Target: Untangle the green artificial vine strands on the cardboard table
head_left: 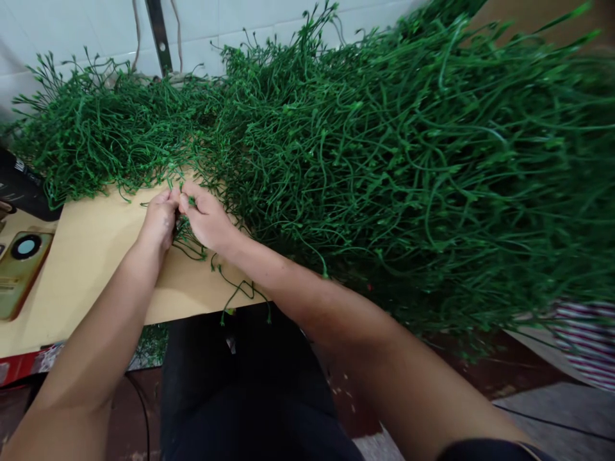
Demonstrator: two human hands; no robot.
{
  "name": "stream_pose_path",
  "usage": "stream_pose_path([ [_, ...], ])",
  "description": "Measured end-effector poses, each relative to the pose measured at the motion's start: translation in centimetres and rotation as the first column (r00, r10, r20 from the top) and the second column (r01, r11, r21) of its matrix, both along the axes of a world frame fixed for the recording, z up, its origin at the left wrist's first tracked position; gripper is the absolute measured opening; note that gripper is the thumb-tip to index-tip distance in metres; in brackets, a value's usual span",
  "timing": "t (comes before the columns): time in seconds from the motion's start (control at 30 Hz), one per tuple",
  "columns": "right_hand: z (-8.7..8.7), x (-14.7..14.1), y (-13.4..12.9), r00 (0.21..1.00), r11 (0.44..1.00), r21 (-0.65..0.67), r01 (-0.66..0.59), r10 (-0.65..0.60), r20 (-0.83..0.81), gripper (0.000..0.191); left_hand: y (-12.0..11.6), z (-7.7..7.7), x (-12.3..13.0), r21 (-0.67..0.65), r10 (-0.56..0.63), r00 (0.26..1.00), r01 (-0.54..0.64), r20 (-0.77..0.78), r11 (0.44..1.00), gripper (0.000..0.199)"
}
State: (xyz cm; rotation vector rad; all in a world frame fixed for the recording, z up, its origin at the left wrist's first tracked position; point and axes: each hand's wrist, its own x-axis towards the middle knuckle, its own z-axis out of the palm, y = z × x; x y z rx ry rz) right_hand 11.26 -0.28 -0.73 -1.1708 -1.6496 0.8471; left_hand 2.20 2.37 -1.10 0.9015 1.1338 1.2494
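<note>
My left hand (161, 218) and my right hand (207, 216) meet above the tan board (106, 237), fingertips pinched close together. Between them are thin green stems with small budded tips, which look like artificial plant stems (192, 201); the fingers partly hide them. More stems trail beneath my right hand onto the board. A few loose stems (240, 288) lie near the board's front edge, some hanging over it. Just beyond and to the right of my hands rises a large tangled heap of the same green stems (384, 147).
Another stem pile (100, 128) lies at the back left against the white tiled wall (72, 32). At the left are a dark container (24, 186) and a gold phone (24, 269). A metal upright (158, 38) stands behind. Striped fabric (586, 346) shows at the lower right.
</note>
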Motion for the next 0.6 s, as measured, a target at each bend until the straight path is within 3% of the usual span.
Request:
stream_pose_path([
  [0.07,0.5,-0.1,-0.9,0.982,0.999,0.021,0.025,-0.028,0.187,0.019,0.2,0.0,0.0,-0.024,-0.002,1.000,0.002,-0.016,1.000,0.028],
  [0.13,1.1,-0.2,-2.2,0.952,0.999,0.046,0.006,-0.020,0.305,0.022,0.7,0.3,-0.4,-0.055,0.078,0.996,-0.080,-0.039,0.995,0.030],
  [0.23,1.3,-0.5,-4.4,0.903,0.981,0.098,-0.170,0.115,0.414,0.023,1.7,0.9,-1.9,-0.072,0.273,0.961,-0.275,-0.039,0.959,0.034],
  [0.3,1.0,-0.5,-5.1,0.873,0.952,0.110,-0.287,0.212,0.440,0.019,2.2,1.1,-3.0,-0.072,0.310,0.951,-0.308,0.016,0.948,0.033],
  [0.33,0.7,-0.4,-5.0,0.883,0.953,0.113,-0.282,0.212,0.418,0.015,2.3,1.1,-3.5,-0.067,0.296,0.954,-0.292,0.052,0.954,0.032],
  [0.43,0.3,0.7,-3.7,0.969,0.994,0.098,-0.052,0.026,0.248,0.010,2.3,0.9,-4.0,-0.078,0.220,0.969,-0.212,0.114,0.974,0.030],
  [0.5,0.3,1.6,-2.7,0.981,0.994,0.055,0.095,-0.103,0.165,0.010,2.2,0.7,-4.0,-0.086,0.188,0.974,-0.178,0.130,0.980,0.028],
  [0.6,0.7,2.1,-2.4,0.970,0.993,-0.037,0.115,-0.104,0.218,0.009,2.3,0.7,-4.0,-0.093,0.157,0.978,-0.145,0.137,0.985,0.026],
])
